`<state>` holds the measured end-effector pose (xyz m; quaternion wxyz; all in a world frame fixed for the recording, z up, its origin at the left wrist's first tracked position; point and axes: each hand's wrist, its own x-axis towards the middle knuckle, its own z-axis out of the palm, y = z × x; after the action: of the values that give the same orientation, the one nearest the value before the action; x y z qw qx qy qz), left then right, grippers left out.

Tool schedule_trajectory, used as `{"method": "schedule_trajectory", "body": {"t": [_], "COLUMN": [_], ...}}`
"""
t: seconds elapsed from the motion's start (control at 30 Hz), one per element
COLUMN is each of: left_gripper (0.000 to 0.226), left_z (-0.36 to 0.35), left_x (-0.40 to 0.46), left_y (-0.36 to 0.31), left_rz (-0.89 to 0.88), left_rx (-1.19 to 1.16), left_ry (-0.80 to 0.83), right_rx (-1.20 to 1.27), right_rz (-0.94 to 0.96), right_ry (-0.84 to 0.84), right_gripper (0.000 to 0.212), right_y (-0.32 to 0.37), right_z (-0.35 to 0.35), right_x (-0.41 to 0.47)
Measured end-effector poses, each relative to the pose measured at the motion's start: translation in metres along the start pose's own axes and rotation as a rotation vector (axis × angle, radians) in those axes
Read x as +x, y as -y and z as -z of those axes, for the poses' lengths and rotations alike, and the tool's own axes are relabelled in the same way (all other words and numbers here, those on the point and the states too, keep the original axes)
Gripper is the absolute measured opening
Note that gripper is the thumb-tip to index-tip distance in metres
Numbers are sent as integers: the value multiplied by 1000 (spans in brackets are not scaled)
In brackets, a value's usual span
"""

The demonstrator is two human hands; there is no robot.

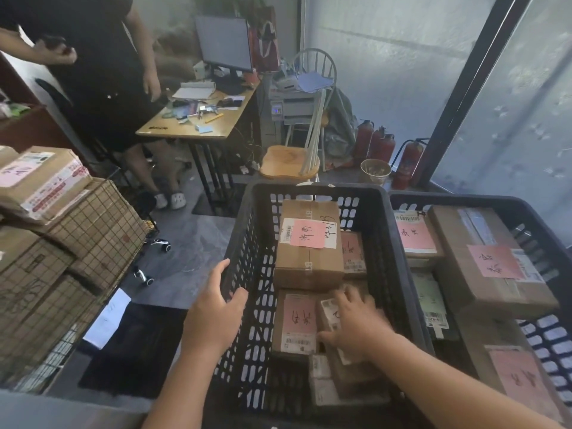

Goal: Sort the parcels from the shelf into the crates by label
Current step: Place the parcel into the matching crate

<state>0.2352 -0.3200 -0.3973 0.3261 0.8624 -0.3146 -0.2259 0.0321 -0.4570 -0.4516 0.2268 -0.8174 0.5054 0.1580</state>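
The sorting looks well under way but not finished. The middle crate (244, 243) already holds several parcels: a tall box (308, 261) with a pink label stands toward the far end, a flat parcel (294, 323) with a pink label lies nearer, and a small parcel (353, 252) sits just beside the tall box. The right crate (541, 212) is fuller, with a big box (492, 267) and other labelled parcels packed side by side. The right hand (356, 323) is down inside the middle crate, its fingers (349, 297) spread and only lightly bent over a small parcel (329, 311) with a white label; it presses or settles that parcel among the others, and I cannot tell for sure whether it holds it or merely rests on it. The left hand (216, 311) is at the crate's left wall, fingers relaxed and open, thumb at the rim, seemingly steadying it. What is left seems considerable: the wire shelf (102, 224) at the left is loaded with stacked cardboard parcels (40, 184), at least one bearing a pink label. So judging by that stock, a good share of the work remains, with the present parcel just being placed. A person (102, 72) stands by a cluttered surface (198, 119) beyond.
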Motion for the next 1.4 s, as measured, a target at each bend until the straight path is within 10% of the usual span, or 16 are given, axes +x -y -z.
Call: {"method": "schedule_trajectory", "body": {"t": [0.63, 1.4], "left_gripper": [61, 63], "left_z": [2, -7], "left_x": [0, 14], "left_y": [0, 12], "left_rz": [5, -13], "left_rx": [4, 25], "left_ry": [-11, -46], "right_rx": [105, 143], "right_rz": [123, 63], "right_ry": [-476, -528], "right_gripper": [81, 92], "right_y": [56, 108], "right_z": [108, 120], "right_x": [1, 112]}}
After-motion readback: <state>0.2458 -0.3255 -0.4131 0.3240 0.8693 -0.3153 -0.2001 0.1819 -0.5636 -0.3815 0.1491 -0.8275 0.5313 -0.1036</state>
